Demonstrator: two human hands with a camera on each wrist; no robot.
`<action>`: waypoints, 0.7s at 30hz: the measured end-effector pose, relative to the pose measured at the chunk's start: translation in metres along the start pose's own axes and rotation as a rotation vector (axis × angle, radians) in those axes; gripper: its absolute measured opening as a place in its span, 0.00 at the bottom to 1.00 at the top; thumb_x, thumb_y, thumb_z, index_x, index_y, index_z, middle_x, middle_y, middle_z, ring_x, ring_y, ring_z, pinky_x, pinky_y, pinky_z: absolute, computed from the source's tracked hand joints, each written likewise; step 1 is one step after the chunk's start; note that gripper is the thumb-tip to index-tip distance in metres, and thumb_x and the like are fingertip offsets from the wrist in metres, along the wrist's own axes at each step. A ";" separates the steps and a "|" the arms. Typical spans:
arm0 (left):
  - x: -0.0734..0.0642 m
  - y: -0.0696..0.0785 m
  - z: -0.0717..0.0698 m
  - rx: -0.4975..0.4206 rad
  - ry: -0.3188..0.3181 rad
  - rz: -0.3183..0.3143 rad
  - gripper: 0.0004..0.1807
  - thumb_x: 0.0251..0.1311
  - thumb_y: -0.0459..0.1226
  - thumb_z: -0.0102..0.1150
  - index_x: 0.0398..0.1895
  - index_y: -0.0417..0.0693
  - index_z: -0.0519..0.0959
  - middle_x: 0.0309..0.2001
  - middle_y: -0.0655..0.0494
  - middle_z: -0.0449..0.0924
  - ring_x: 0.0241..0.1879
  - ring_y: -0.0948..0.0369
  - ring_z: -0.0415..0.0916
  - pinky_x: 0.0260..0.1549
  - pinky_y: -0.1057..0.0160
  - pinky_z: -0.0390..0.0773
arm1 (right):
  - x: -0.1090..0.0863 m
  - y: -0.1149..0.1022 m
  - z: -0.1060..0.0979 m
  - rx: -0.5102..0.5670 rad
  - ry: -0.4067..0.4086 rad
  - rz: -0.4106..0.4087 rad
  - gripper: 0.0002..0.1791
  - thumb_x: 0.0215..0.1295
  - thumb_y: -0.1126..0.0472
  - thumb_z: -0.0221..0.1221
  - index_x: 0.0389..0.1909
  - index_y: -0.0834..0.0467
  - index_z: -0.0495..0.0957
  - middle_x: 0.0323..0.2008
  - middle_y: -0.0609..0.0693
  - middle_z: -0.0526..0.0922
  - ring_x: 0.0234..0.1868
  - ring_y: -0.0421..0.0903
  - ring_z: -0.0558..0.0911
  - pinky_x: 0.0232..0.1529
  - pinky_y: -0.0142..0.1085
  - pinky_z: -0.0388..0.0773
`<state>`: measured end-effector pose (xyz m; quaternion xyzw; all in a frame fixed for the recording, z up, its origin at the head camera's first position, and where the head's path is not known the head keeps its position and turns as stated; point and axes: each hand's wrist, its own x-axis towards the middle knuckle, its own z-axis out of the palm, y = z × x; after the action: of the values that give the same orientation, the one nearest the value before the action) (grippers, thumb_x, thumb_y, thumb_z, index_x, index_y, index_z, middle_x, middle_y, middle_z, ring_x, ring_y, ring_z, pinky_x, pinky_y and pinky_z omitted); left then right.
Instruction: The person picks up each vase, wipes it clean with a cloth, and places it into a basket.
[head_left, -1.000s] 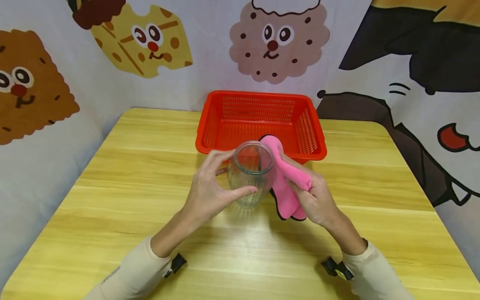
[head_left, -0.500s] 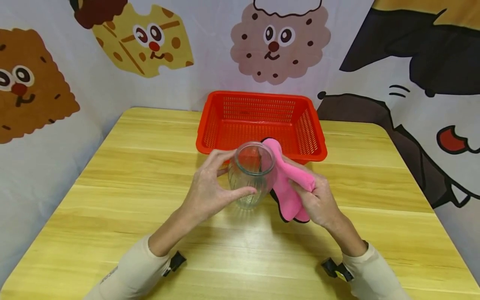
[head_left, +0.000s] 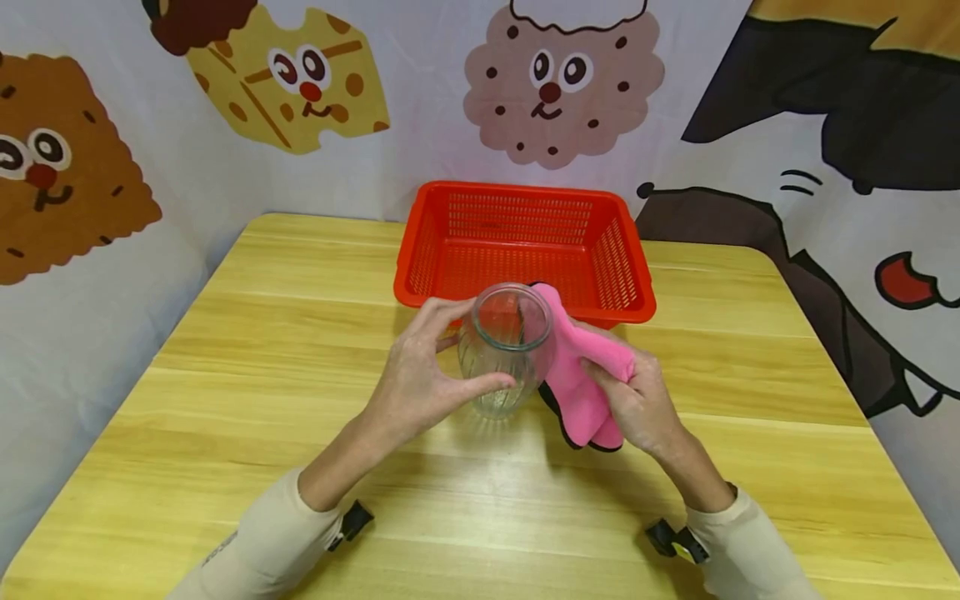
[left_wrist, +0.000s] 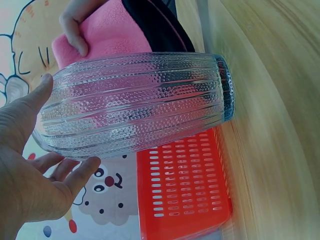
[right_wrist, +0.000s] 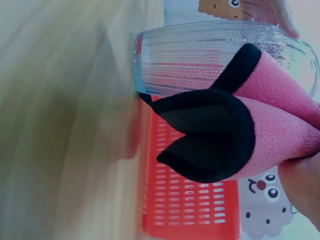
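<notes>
A clear glass vase (head_left: 501, 360) with ribbed, dimpled sides stands upright in front of the basket, its round mouth facing up. My left hand (head_left: 416, 375) grips it from the left near the top, thumb in front and fingers behind. To the right, my right hand (head_left: 639, 404) holds a folded pink cloth (head_left: 581, 408) with black edging. In the head view the cloth lies against or very near the vase's right side. The right wrist view shows the cloth's dark underside (right_wrist: 207, 135) hanging in folds beside the glass (right_wrist: 185, 55). Whether the vase's base touches the table cannot be told.
A red plastic basket (head_left: 517, 190) with slotted walls sits at the back of the wooden table (head_left: 247, 375), close behind the vase. A cartoon-printed cloth wall (head_left: 427, 100) borders the table's far edge and both sides.
The right hand has drawn the pink cloth slightly down and to the right along the vase. My left hand and the vase stay almost in place.
</notes>
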<state>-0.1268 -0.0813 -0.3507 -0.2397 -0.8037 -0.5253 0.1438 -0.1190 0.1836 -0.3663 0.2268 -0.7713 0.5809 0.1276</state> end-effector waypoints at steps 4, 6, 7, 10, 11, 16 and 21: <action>0.000 -0.001 0.001 -0.008 -0.003 0.000 0.46 0.39 0.41 0.87 0.65 0.43 0.76 0.54 0.55 0.74 0.57 0.63 0.74 0.51 0.61 0.81 | -0.002 0.002 0.001 0.030 0.028 0.039 0.17 0.64 0.82 0.55 0.54 0.78 0.78 0.47 0.42 0.85 0.42 0.40 0.82 0.44 0.27 0.80; 0.000 -0.001 0.001 -0.013 -0.004 0.000 0.46 0.39 0.41 0.87 0.65 0.43 0.75 0.54 0.53 0.75 0.57 0.63 0.73 0.51 0.61 0.81 | -0.003 0.003 0.002 0.041 0.034 0.053 0.17 0.64 0.82 0.55 0.54 0.78 0.77 0.46 0.42 0.85 0.41 0.40 0.82 0.43 0.27 0.80; -0.001 -0.001 0.001 -0.015 -0.005 0.001 0.46 0.40 0.41 0.87 0.65 0.43 0.75 0.54 0.53 0.75 0.57 0.62 0.73 0.51 0.61 0.81 | -0.003 0.004 0.002 0.042 0.036 0.058 0.17 0.64 0.82 0.55 0.54 0.78 0.77 0.46 0.42 0.85 0.41 0.40 0.82 0.43 0.28 0.80; -0.001 -0.001 0.001 -0.015 -0.007 -0.003 0.46 0.40 0.41 0.87 0.66 0.43 0.75 0.54 0.53 0.75 0.58 0.63 0.73 0.52 0.61 0.81 | -0.004 0.006 0.002 0.032 0.033 0.073 0.17 0.64 0.81 0.55 0.54 0.77 0.78 0.45 0.41 0.85 0.40 0.40 0.82 0.42 0.28 0.80; -0.001 -0.001 0.001 -0.014 -0.007 -0.003 0.46 0.40 0.41 0.87 0.66 0.44 0.75 0.54 0.54 0.74 0.58 0.63 0.73 0.52 0.61 0.81 | -0.004 0.006 0.002 0.033 0.030 0.079 0.17 0.64 0.81 0.55 0.54 0.77 0.78 0.45 0.41 0.85 0.40 0.40 0.82 0.42 0.28 0.80; -0.001 -0.002 0.000 -0.012 -0.008 -0.004 0.46 0.39 0.41 0.87 0.65 0.44 0.75 0.54 0.58 0.74 0.57 0.63 0.73 0.51 0.62 0.81 | -0.005 0.005 0.002 0.041 0.023 0.107 0.17 0.65 0.80 0.55 0.55 0.76 0.78 0.46 0.42 0.86 0.40 0.41 0.82 0.42 0.28 0.80; 0.000 -0.002 0.000 -0.021 -0.009 -0.001 0.46 0.39 0.41 0.87 0.65 0.43 0.75 0.54 0.55 0.74 0.57 0.63 0.73 0.52 0.62 0.81 | -0.006 0.008 0.001 0.018 0.010 0.112 0.17 0.66 0.80 0.55 0.55 0.76 0.79 0.46 0.40 0.85 0.41 0.40 0.82 0.43 0.28 0.80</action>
<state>-0.1280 -0.0820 -0.3526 -0.2431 -0.7989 -0.5326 0.1375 -0.1175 0.1856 -0.3760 0.1816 -0.7769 0.5951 0.0965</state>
